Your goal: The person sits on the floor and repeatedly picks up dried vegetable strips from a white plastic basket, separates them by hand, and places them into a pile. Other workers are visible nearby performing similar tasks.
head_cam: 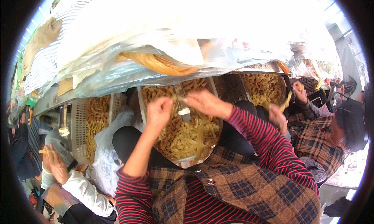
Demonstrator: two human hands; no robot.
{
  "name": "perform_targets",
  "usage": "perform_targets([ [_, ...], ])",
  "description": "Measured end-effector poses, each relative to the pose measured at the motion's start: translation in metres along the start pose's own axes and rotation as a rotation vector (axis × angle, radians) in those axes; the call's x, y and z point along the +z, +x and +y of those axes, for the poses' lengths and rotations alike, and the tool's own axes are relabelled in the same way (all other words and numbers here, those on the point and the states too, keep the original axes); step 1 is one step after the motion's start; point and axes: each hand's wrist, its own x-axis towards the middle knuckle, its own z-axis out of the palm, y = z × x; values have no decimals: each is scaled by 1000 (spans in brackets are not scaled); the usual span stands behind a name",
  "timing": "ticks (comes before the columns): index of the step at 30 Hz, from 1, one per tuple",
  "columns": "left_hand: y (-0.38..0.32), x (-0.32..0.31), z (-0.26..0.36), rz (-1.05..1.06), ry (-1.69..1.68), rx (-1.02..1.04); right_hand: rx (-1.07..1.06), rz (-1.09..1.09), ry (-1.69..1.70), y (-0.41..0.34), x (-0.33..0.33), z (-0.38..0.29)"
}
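My left hand (159,111), its fingers curled, is raised over a plastic crate (142,107) between my knees. Facing it, my right hand (204,102) is blurred, with its fingertips close to the left hand. Between the two hands a yellowish strip (176,98) shows faintly, pinched at the left fingers; the right hand's hold on it is too blurred to tell. Below them the crate holds a heap of yellow-brown knotted strips (184,146), with longer flat strips (200,133) lying on top at the right. A dark metal bar with a pale wrap (184,110) reaches down between my hands, over the crate.
Clear plastic sheeting (117,75) and cloth cover the table edge ahead. A white perforated crate (77,130) of similar pieces stands at left, another filled crate (263,86) at right. Co-workers sit on both sides: hands (55,162) at left, a person in a plaid vest (318,133) at right.
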Motion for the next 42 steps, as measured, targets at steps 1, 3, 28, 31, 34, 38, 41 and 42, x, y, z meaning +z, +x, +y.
perform_targets([
  [1, -11, 1, -6, -20, 59, -93, -85, 81, -22, -10, 3, 2],
  [3, -18, 12, -27, 51, 111, -47, 40, 246, 220, -20, 7, 19],
  [28, -91, -7, 77, -144, 237, 245, -36, 64, 508, -78, 52, -59],
  [31, -88, -18, 58, -442, -247, -275, 36, -137, 510, -76, 39, -57],
  [34, -84, -23, 65, -552, -678, -587, -35, -107, 737, -78, 39, -49],
  [38, -94, -7, 32, -272, 8, -193, 156, -370, 1022, -85, 35, -53],
  [41, -99, -6, 31, -504, -260, -644, 154, -527, 1126, -90, 38, -41],
  [42, -103, -5, 35, -557, -364, -695, 105, -435, 984, -90, 37, -51],
])
